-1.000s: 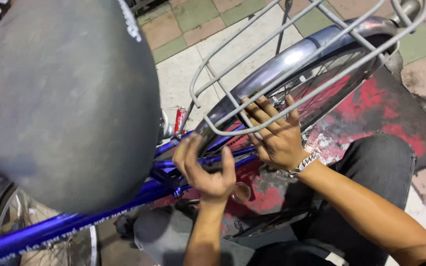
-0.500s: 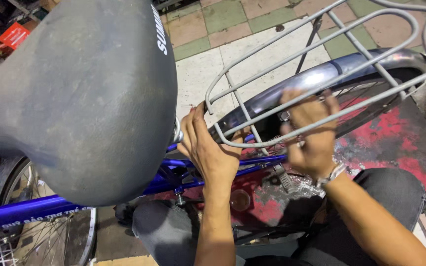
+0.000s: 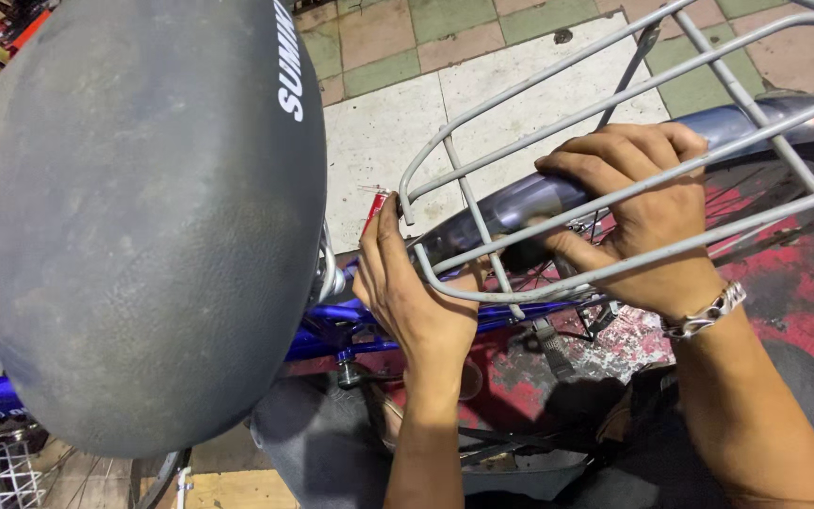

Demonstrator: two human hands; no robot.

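Gripping: both hands sit on the rear mudguard [image 3: 520, 203] of a blue bicycle, seen from above, under the grey wire rack [image 3: 614, 188].
Right hand: the right hand [image 3: 647, 221] is clenched over the top of the mudguard, fingers curled across its far edge, thumb tucked beneath on the near side, reaching through the gap under the rack bars. A metal bracelet [image 3: 704, 316] circles the wrist.
Left hand: the left hand [image 3: 412, 292] is laid flat and released, fingers straight and pointing away from the person, pressed against the front end of the mudguard, just beside the seat post; it does not wrap round anything that I can tell.
Long axis: the mudguard runs from lower left to upper right, curving over the rear wheel [image 3: 756, 203]; the left hand is at its low forward end, the right hand further along its crown.
Which is nearer: the right hand has the firmer hold and sits nearer the middle of the mudguard.
Around it: the large grey saddle [image 3: 134, 207] fills the left of the view, the blue frame [image 3: 350, 325] passes below the left wrist, and the red-painted patch of pavement [image 3: 784, 273] lies under the wheel.
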